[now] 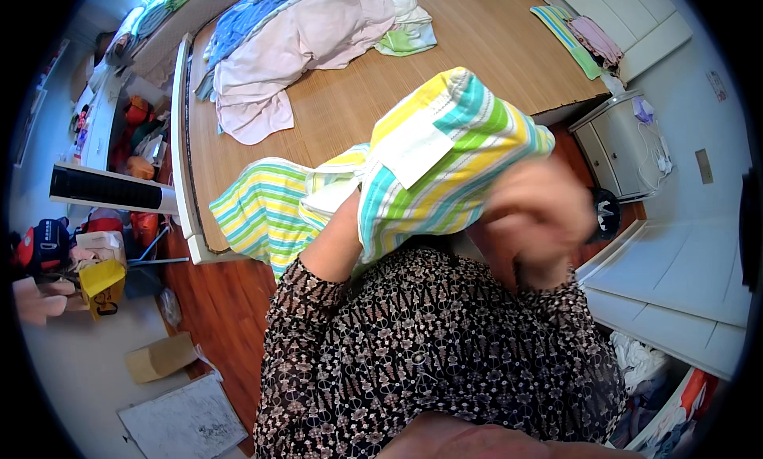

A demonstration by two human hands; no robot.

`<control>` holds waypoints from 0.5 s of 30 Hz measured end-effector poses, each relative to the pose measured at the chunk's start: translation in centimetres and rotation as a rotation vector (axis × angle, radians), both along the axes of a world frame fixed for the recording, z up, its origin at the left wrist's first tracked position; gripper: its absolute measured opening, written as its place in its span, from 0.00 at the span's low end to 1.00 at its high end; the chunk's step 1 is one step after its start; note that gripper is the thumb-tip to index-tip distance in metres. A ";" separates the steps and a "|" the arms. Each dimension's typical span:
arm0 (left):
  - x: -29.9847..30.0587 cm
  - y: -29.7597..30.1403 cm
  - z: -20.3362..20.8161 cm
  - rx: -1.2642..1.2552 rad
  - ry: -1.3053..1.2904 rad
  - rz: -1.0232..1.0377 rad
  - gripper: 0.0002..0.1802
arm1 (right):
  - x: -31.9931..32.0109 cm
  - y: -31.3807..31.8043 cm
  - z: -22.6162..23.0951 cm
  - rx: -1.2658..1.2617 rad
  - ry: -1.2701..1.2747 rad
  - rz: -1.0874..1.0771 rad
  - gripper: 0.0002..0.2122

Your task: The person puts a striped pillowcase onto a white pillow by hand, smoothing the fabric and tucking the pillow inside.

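Observation:
A sewn cloth piece [445,153] striped in yellow, green, teal and white is bunched up in front of my chest. A white label [415,153] lies on its upper side. I cannot tell whether it is a pillowcase or a garment. My left hand is inside or behind the fabric, with only the wrist and forearm [338,236] showing, so its fingers are hidden. At the cloth's right edge my right hand [542,209] is smeared by motion. A looser part of the striped cloth [266,205] trails left over the edge of the wooden bed board.
The bed board [477,46] carries a pile of pink and blue cloth [306,42] and folded striped and pink pieces [576,38]. A bedside cabinet [616,149] stands at right, above an open drawer of clothes [644,371]. Bags [95,276] and a black-and-white column [111,190] are at left.

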State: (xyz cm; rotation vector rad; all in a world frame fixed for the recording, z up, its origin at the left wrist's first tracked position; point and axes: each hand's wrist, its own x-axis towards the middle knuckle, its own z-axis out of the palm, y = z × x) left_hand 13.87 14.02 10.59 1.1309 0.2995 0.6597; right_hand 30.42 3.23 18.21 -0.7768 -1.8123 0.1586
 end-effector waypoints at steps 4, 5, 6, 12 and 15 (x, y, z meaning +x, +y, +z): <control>0.7 -0.2 1.4 0.324 0.116 -0.008 0.26 | 2.2 1.7 2.2 -0.085 -0.009 -0.395 0.28; 0.4 -0.5 1.5 0.420 0.164 0.016 0.26 | 2.2 2.7 1.2 -0.204 0.046 -0.308 0.28; 0.3 -0.6 1.8 0.513 0.211 0.018 0.26 | 2.1 3.1 0.0 -0.376 0.217 -0.170 0.27; -3.7 -2.4 4.1 0.849 0.571 -0.102 0.27 | 4.2 2.6 -5.2 -0.632 0.470 -0.052 0.17; -4.6 -2.0 4.3 0.577 0.372 -0.049 0.21 | 5.2 2.3 -6.8 -0.685 0.683 -0.065 0.16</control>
